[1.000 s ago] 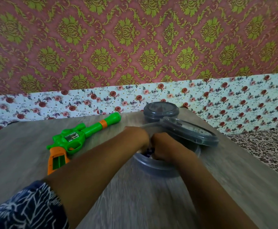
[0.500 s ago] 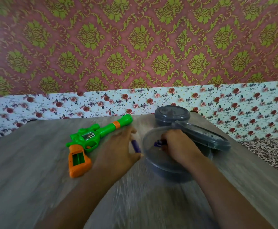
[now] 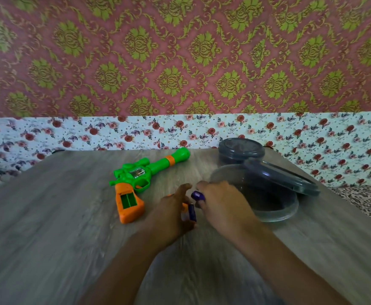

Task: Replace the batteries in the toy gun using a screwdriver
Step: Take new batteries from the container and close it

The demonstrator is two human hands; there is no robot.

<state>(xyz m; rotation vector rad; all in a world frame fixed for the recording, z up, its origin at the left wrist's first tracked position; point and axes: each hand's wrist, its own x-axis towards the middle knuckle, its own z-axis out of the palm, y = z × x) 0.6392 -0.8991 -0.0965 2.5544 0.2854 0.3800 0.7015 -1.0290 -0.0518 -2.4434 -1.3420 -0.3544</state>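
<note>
A green toy gun point(image 3: 144, 172) with an orange grip lies on the wooden table point(image 3: 48, 216), its battery bay point(image 3: 128, 200) uncovered and showing green inside. My left hand point(image 3: 171, 219) rests on the table just right of the grip, curled around a purple battery point(image 3: 191, 213). Touching it from the right, my right hand point(image 3: 222, 205) pinches a second purple battery point(image 3: 198, 195) between its fingertips. No screwdriver is in sight.
A clear round container point(image 3: 274, 208) stands right of my hands, its grey lid point(image 3: 283, 177) leaning on the rim. A smaller lidded grey container point(image 3: 240, 150) stands behind it. Floral cloth backs the table; its right edge drops to patterned fabric point(image 3: 365, 201).
Both hands came out of the clear container and drew together left of it, each with a purple battery. The view shifted, so the gun sits farther right in frame.
</note>
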